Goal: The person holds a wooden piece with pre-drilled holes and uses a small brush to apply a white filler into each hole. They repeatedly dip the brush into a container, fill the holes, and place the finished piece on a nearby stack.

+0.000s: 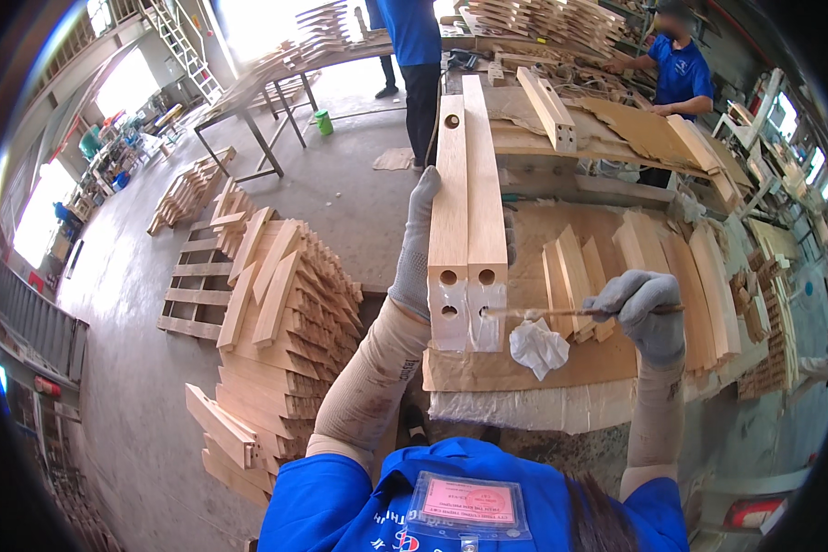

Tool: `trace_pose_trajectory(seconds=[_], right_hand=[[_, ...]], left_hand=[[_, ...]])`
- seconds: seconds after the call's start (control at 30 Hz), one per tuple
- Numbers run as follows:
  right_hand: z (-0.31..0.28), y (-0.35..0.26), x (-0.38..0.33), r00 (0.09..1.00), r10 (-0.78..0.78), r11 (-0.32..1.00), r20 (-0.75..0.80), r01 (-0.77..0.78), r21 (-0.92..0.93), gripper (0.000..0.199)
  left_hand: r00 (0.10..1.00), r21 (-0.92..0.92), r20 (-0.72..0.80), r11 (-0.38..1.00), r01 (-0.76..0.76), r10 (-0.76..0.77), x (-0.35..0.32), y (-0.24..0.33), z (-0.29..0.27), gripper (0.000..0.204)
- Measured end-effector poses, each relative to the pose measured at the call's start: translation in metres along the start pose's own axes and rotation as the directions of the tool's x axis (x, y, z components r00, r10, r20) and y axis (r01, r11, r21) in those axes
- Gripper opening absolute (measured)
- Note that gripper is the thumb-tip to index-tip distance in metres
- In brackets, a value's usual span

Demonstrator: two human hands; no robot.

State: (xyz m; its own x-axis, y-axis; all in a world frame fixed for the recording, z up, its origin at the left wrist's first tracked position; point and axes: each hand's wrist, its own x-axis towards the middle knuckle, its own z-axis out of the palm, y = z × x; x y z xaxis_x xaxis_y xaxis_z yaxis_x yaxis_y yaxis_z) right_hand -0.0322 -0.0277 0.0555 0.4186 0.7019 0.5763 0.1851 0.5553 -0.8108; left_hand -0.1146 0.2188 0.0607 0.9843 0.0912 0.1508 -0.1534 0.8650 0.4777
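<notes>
While the left grip [419, 244] clasps two wooden beams [467, 207], right grip [649, 315] closed around thin stick [561, 312]

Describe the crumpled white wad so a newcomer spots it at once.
Start at the cardboard-covered table. Toward its near edge, just right of the wooden bars in the left hand, look below the thin stick in the right hand. The wad is white, crumpled and rounded, unlike the straight, brown wood pieces nearby.

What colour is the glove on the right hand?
The right glove is grey; it shows best in the head view.
</notes>
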Motion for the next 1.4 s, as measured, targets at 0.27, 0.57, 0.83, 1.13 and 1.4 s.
trace_pose_trajectory(seconds=[0.27,0.57,0.83,1.13,1.4], right_hand=[[0.0,0.002,-0.009,0.999,0.01,1.0,0.046,-0.011,0.018,0.012],[0.012,-0.003,0.003,1.0,-0.008,0.996,0.005,0.009,-0.088,0.013],[0.012,-0.002,-0.003,0.999,0.036,0.998,0.015,-0.035,-0.058,0.017],[0.012,0.001,0.011,0.999,0.041,0.999,-0.014,-0.041,-0.014,0.008],[0.014,0.004,0.002,0.994,0.107,0.994,0.016,-0.107,-0.027,0.009]], left_hand=[[0.998,-0.011,-0.059,1.0,-0.008,0.007,0.0,0.005,-0.005,0.056],[0.999,-0.017,-0.034,1.0,0.004,-0.005,-0.002,0.002,-0.001,0.055],[0.999,0.022,-0.035,1.0,-0.016,0.017,0.0,0.004,-0.009,0.056],[0.999,0.009,-0.043,1.0,-0.024,0.024,0.004,0.004,-0.014,0.072],[0.997,0.013,-0.06,0.999,-0.048,0.049,0.006,0.008,-0.022,0.072]])
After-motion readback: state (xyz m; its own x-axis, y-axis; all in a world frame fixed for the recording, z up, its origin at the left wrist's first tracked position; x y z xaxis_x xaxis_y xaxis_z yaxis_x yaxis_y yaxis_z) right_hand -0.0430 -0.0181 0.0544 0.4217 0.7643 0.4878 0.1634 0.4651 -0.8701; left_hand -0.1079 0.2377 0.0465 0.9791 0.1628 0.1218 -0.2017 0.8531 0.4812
